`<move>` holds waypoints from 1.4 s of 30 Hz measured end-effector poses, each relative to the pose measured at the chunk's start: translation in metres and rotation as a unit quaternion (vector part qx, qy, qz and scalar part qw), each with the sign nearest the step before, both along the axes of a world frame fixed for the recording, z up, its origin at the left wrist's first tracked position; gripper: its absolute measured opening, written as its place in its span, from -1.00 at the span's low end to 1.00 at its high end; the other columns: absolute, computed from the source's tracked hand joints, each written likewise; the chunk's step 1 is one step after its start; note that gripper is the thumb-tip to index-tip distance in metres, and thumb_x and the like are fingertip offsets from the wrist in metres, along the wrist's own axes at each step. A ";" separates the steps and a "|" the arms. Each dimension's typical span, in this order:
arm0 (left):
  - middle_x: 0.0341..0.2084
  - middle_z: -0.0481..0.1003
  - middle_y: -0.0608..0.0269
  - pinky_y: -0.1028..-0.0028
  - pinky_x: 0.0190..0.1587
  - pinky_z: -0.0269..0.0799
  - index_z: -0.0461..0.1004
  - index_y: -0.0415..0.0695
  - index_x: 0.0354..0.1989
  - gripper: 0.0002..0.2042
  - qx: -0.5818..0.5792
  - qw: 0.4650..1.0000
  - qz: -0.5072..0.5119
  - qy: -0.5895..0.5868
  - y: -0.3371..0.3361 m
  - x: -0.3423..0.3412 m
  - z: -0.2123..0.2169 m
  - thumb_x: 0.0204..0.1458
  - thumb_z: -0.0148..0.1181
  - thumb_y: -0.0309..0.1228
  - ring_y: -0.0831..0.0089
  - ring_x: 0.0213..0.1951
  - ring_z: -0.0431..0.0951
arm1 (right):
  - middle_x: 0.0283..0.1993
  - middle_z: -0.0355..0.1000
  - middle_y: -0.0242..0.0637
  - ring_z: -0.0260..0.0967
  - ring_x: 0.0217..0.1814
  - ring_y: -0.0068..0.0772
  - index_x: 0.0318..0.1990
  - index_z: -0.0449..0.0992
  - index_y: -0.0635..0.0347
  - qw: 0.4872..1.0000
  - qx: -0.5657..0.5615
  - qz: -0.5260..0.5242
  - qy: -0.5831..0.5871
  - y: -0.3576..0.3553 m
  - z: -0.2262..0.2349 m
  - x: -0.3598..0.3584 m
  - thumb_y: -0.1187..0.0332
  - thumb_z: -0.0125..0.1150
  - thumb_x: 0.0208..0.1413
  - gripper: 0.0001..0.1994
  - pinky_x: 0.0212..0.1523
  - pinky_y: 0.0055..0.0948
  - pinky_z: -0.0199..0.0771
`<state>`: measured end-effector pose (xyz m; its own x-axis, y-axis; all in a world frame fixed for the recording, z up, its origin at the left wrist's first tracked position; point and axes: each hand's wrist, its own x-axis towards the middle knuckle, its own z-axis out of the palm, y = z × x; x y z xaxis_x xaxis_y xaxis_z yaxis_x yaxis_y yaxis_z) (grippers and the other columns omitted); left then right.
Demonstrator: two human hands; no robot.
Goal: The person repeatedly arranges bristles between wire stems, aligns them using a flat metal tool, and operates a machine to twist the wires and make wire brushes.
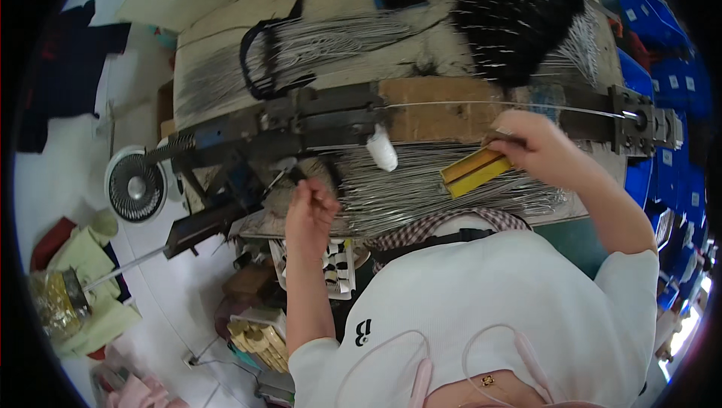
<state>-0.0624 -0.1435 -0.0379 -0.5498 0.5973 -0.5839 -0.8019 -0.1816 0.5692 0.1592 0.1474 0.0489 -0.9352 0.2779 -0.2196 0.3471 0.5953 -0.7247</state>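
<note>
A thin metal rod lies along the long dark bench machine, from its middle block to the metal end block at the right. My right hand is closed just below the rod, fingers pinched on a small brown piece, perhaps cloth or leather. Under that hand sits a yellow open box. My left hand is raised left of centre with curled fingers, at the dark end of a small metal lever; slight blur hides whether the fingertips grip it.
Many loose metal rods cover the bench before me, with more bundles behind the machine. A black heap of rods lies at the far right. A fan stands left; blue bins line the right. A white wrapped piece hangs at the machine.
</note>
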 end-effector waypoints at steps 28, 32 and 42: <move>-0.17 0.42 0.01 0.31 0.05 0.35 0.23 -0.33 0.02 -0.41 0.071 0.973 -0.185 -0.117 0.158 0.067 0.063 0.15 -0.26 0.04 0.24 -0.05 0.43 | -0.31 0.40 -0.23 0.34 -0.28 -0.43 -0.17 0.42 0.31 0.993 -0.091 -0.080 -0.012 0.028 0.000 -0.048 0.47 0.02 0.06 -0.81 -0.20 -0.50 0.33; -0.08 0.37 -0.03 0.25 0.16 0.21 0.17 -0.34 0.07 -0.28 0.150 0.968 -0.174 -0.105 0.146 0.062 0.049 0.08 -0.34 0.18 0.17 0.03 0.35 | -0.30 0.38 -0.19 0.33 -0.24 -0.16 -0.22 0.47 0.20 0.975 0.153 -0.071 0.142 0.027 0.009 -0.032 0.43 0.13 -0.08 -0.79 -0.14 -0.37 0.31; -0.01 0.36 0.16 0.09 0.21 0.03 0.26 -0.18 0.06 -0.35 0.240 0.937 -0.172 -0.189 0.145 0.062 0.048 0.06 -0.29 0.18 0.16 0.13 0.25 | -0.41 0.31 -0.50 0.27 -0.27 -0.41 -0.29 0.52 -0.07 0.934 0.313 -0.010 0.173 0.003 0.008 -0.032 0.37 0.20 -0.23 -0.76 -0.16 -0.40 0.10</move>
<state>0.0000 0.0017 0.0105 -0.0848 0.9447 -0.3169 -0.9875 -0.0373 0.1529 0.1271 0.1509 0.0565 -0.9128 0.2691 0.3072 0.1723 0.9357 -0.3077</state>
